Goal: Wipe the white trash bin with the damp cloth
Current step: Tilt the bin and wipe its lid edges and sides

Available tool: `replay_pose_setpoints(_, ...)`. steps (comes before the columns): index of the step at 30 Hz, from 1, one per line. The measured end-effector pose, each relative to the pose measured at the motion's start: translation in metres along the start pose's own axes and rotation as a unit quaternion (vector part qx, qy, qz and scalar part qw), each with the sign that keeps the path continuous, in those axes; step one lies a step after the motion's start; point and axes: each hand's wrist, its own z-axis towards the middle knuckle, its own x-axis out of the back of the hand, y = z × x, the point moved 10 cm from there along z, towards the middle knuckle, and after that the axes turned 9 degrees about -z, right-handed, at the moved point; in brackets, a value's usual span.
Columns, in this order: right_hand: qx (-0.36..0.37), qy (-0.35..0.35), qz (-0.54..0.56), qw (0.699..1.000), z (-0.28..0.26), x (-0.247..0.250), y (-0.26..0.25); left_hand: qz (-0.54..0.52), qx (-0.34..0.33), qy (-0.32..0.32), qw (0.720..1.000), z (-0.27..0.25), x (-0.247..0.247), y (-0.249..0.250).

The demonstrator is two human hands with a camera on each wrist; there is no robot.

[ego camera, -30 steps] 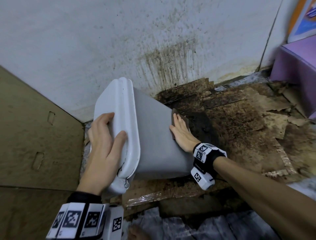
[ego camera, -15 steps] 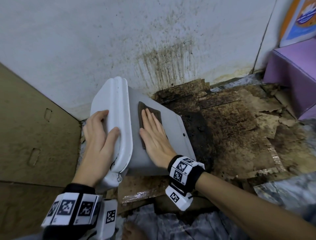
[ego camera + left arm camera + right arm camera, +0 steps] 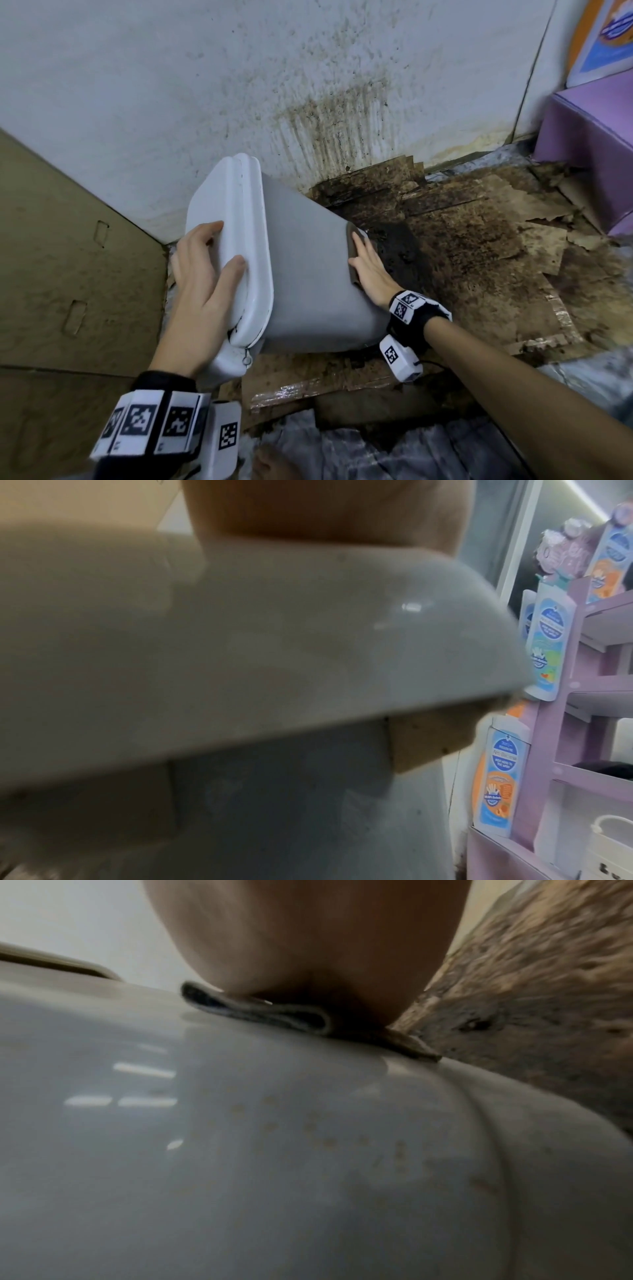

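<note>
While the left hand (image 3: 202, 287) steadies the tilted bin (image 3: 308, 291) by its lid, fingers spread flat, the right hand (image 3: 371, 274) presses the cloth (image 3: 351, 236) against its side with straight fingers.

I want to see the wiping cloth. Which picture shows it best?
The right wrist view shows the cloth best: close up, folded, pressed flat on the bin under the right hand. The head view shows only a brown edge beside the fingers. The left wrist view does not show it.
</note>
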Motion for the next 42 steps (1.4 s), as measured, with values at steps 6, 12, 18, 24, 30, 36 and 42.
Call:
replay_pose_setpoints(6, -0.050, 0.023, 0.042, 0.998, 0.004, 0.002, 0.008, 0.005, -0.005, 0.001, 1.000, 0.002, -0.001, 0.002)
replay_pose_setpoints(12, -0.083, 0.035, 0.090, 0.992, -0.009, -0.001, -0.002, 0.014, 0.000, -0.003, 1.000, 0.003, -0.004, 0.005)
replay_pose_setpoints(18, 0.011, 0.010, 0.105, 0.994, -0.041, -0.009, -0.082, 0.017, 0.005, 0.000, 1.000, 0.003, -0.003, 0.003)
replay_pose_setpoints(24, 0.104, 0.001, 0.074, 0.992, -0.061, -0.012, -0.127, 0.008, 0.013, 0.003, 1.000, 0.002, 0.001, -0.002)
replay_pose_setpoints(30, 0.150, -0.011, 0.015, 0.989, -0.052, -0.012, -0.121, 0.001, 0.018, -0.001, 1.000, 0.002, 0.001, -0.003)
replay_pose_setpoints(36, 0.139, -0.016, 0.008, 0.990, -0.025, -0.008, -0.094, 0.004, 0.020, -0.005, 1.000, 0.001, 0.002, -0.003)
replay_pose_setpoints(42, 0.055, -0.025, 0.005, 0.998, 0.009, 0.001, -0.043, -0.001, 0.013, -0.007, 1.000, 0.000, 0.002, -0.002)
